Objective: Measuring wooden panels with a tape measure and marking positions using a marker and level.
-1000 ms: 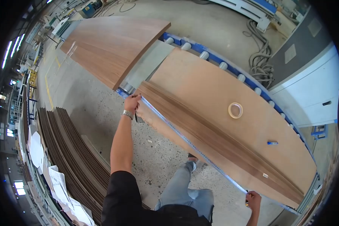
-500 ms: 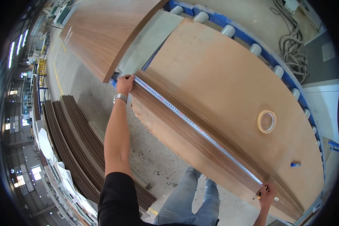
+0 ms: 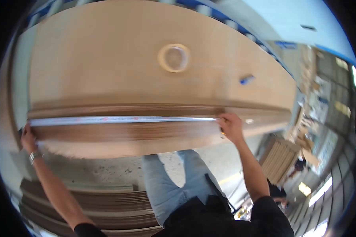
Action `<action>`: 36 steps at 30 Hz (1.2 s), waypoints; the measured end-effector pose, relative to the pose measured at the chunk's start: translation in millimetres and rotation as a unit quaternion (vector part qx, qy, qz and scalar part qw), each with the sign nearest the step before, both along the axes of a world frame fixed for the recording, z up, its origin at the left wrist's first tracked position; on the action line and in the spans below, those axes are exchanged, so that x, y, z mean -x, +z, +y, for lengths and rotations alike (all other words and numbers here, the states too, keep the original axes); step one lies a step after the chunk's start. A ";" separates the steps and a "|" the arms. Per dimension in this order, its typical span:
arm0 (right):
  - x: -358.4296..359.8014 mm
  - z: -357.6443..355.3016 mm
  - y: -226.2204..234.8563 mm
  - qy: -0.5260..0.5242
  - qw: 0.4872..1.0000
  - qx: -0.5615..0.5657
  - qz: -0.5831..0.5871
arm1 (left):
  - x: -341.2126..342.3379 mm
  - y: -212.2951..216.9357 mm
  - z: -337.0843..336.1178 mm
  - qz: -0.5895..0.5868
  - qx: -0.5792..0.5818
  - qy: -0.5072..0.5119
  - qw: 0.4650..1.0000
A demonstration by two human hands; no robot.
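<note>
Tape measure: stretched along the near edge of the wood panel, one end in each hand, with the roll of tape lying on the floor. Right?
Not quite. The head view shows the roll of tape lying on top of the wood panel, not on the floor. The rest holds: the tape measure runs along the panel's near edge, held by the left hand at one end and the right hand at the other.

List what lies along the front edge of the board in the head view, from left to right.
Left hand → stretched measuring tape → right hand → small white tag. Farther back on the board sit a tape roll and a blue marker.
</note>
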State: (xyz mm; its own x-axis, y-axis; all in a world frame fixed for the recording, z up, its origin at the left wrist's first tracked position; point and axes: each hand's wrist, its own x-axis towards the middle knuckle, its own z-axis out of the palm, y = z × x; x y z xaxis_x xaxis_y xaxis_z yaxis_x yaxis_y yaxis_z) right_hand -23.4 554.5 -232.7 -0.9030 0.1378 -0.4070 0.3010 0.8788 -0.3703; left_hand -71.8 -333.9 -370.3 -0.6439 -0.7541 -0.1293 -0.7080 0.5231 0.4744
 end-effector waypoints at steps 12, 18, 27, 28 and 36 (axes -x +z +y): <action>-25.4 157.1 1.6 -0.045 0.994 -0.080 0.065 | 25.7 37.3 79.1 -0.141 0.165 -0.009 0.976; -33.4 232.4 -11.2 -0.057 0.990 -0.064 0.110 | -20.6 104.1 250.8 0.087 -0.049 -0.071 0.992; -64.2 323.1 -14.0 -0.048 0.984 -0.031 0.167 | -48.4 190.8 683.1 0.093 -0.557 -0.226 0.794; -67.3 328.7 -17.0 -0.047 0.983 -0.033 0.174 | -50.0 186.0 702.7 0.098 -0.595 -0.218 0.767; -69.1 340.7 -16.8 -0.037 0.982 -0.046 0.178 | -41.3 140.5 790.2 0.056 -0.638 -0.226 0.734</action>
